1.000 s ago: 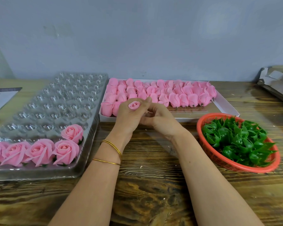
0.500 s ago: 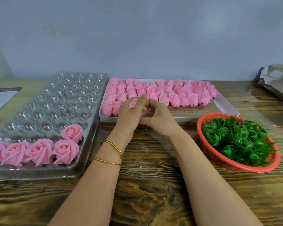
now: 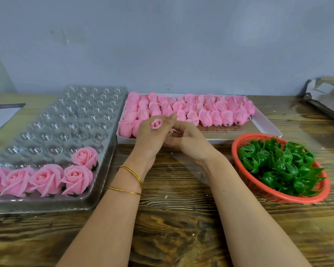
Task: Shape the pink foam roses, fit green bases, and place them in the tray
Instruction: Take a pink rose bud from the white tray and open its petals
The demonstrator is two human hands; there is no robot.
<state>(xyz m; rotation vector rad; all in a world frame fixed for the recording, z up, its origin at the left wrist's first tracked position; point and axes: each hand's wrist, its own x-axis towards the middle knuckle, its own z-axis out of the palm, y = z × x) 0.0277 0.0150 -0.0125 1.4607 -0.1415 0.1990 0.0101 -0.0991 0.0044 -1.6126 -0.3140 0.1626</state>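
My left hand grips a pink foam rose bud, its spiral top showing above the curled fingers. My right hand meets it from the right, fingers curled against the bud's lower part, which is hidden. The clear plastic tray on the left holds several finished roses along its near edge. A white box behind my hands is packed with unshaped pink buds. A red basket at the right is full of green bases.
The wooden table stretches below my forearms. A paper sheet lies at the far left. A grey cardboard piece sits at the far right by the wall. Two gold bangles ring my left wrist.
The bud has turned in my left hand, its spiral top now showing more fully. My right hand's fingers have shifted slightly against its lower part.
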